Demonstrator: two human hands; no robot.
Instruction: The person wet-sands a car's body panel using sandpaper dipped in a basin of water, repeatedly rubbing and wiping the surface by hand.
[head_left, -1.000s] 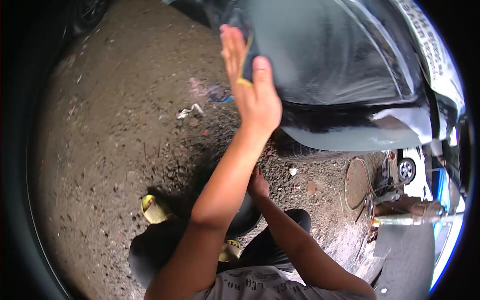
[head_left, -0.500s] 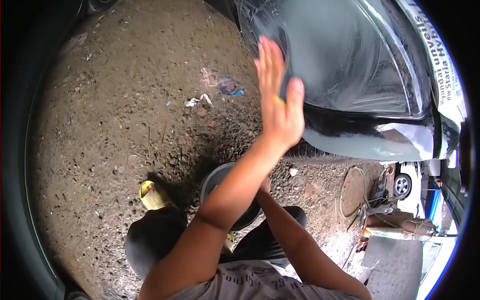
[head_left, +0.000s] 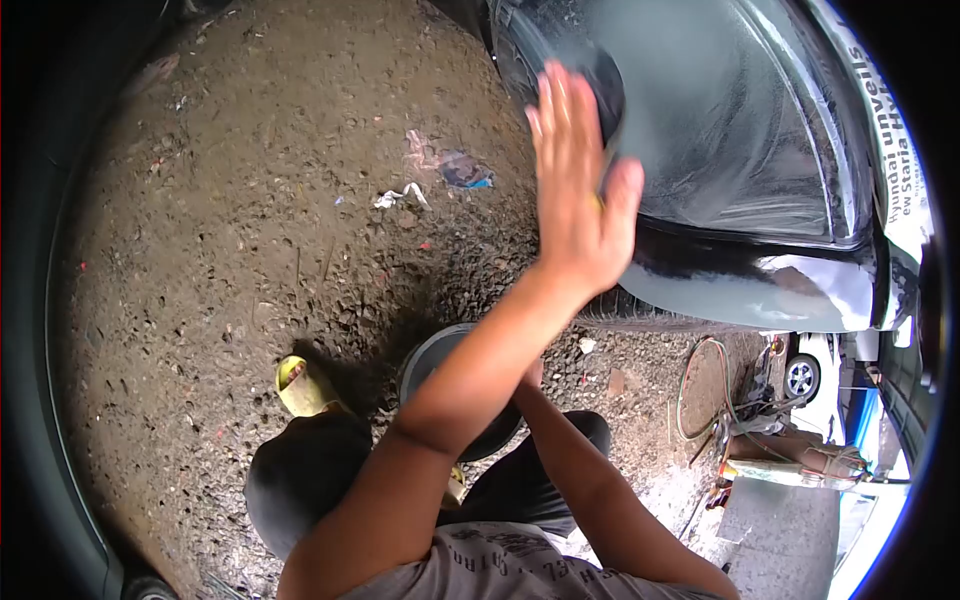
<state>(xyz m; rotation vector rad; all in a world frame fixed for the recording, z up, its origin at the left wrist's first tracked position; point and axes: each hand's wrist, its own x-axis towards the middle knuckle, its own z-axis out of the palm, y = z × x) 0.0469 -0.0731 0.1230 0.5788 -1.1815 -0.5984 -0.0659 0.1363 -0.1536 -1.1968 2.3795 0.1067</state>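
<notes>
My left hand is raised against the wet, dark grey car panel, fingers stretched upward and thumb apart. Between thumb and palm it holds a thin pad, mostly hidden, with a bit of its yellow edge showing. My right hand is low beside the grey bucket, partly behind my left forearm; its fingers are hidden. The bucket stands between my knees, also partly covered by that forearm. Pale smears and streaks mark the panel.
A tyre sits below the panel. Printed paper covers the car's right side. Scraps lie on the rough ground. A yellow shoe shows at lower left, a hose and a white car at right.
My left hand has moved right in the view, along with the pad. The view has shifted too, and more of the bucket shows than at first. My right hand stays low by the bucket.
</notes>
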